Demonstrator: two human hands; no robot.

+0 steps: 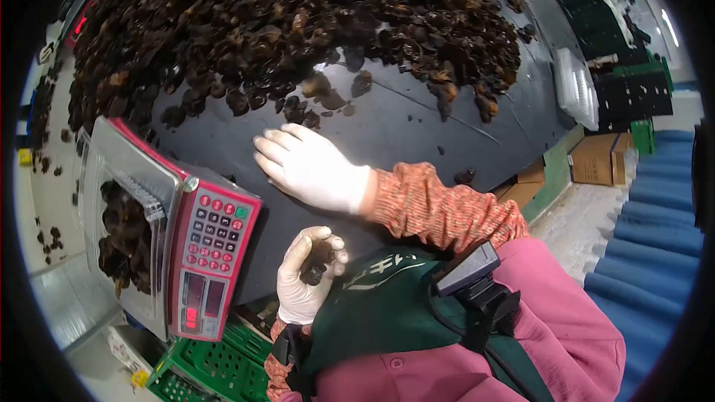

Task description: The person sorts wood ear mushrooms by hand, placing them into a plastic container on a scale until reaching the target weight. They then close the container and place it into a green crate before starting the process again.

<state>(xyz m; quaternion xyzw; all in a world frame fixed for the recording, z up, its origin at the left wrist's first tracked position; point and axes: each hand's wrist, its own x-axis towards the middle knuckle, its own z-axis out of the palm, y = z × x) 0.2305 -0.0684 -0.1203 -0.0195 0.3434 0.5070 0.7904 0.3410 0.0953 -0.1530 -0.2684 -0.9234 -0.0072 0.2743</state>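
My left hand [304, 279], in a white glove, is held palm up close to my apron. Its fingers curl round a few dark pieces of wood ear mushroom [319, 259]. My right hand [316, 171], also gloved in white, lies palm down over the dark table [417, 130], fingers stretched out to the left and holding nothing. Beyond it spreads a big heap of brown-black wood ear mushrooms [298, 22], with a few loose pieces near my fingertips. To the left, a red and silver scale [216, 238] carries a clear plastic tray [155, 253] of mushrooms.
Green crates [216, 365] stand below the scale. Stacked clear trays [575, 89] sit at the table's right edge, near a cardboard box [596, 160]. Another scale display [80, 26] glows at the far left. A dark device [468, 268] is strapped to my right side.
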